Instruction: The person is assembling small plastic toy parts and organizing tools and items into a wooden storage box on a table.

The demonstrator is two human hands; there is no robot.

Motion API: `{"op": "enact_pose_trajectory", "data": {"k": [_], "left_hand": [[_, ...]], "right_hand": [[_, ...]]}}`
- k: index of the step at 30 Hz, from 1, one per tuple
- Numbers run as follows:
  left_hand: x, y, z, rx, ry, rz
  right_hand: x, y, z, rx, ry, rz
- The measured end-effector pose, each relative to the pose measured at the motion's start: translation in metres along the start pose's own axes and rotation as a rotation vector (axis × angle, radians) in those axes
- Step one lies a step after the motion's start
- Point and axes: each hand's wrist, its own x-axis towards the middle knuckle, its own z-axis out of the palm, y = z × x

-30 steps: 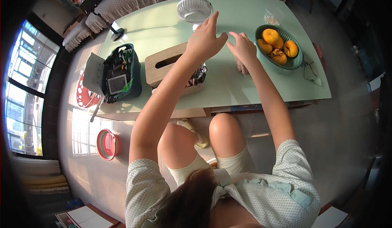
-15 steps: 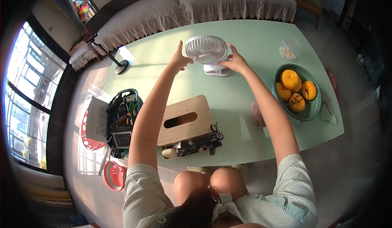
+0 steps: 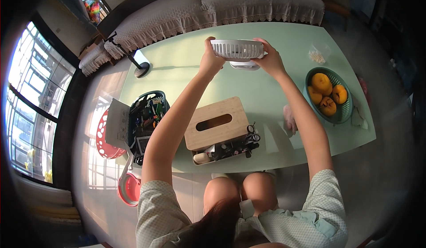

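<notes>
A small white desk fan (image 3: 237, 49) with a slotted round cage is between my two hands over the far half of the pale green table (image 3: 186, 80). Its head is tipped so the cage rim shows edge-on, and part of the white base (image 3: 245, 65) shows below. My left hand (image 3: 211, 59) is closed on the left side of the cage, thumb near the top rim. On the opposite side my right hand (image 3: 270, 59) grips the cage, its fingers curled against the rim. Whether the base touches the table I cannot tell.
Nearer me stands a wooden tissue box (image 3: 213, 134) with scissors and small items in its tray. To its left is a dark basket (image 3: 146, 110) full of oddments. A green basket (image 3: 341, 115) of orange fruit sits at right, near a container of cotton swabs (image 3: 317, 56). A black stand (image 3: 142, 70) is far left.
My hands have closed in from beside the fan and taken hold of its cage. The fan head has tilted. The whole view has shifted slightly.
</notes>
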Motion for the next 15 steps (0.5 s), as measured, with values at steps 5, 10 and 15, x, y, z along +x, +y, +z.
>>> {"op": "enact_pose_trajectory", "data": {"k": [5, 10, 15], "left_hand": [[-0.084, 0.051, -0.040, -0.032, 0.065, 0.082], [-0.180, 0.080, -0.072, -0.219, 0.056, 0.112], [-0.244, 0.069, -0.108, -0.141, 0.177, 0.193]], "right_hand": [[-0.020, -0.067, -0.009, 0.120, 0.001, -0.242], [-0.048, -0.127, -0.013, 0.368, -0.135, -0.309], [-0.079, -0.173, 0.019, 0.503, -0.273, -0.388]]}}
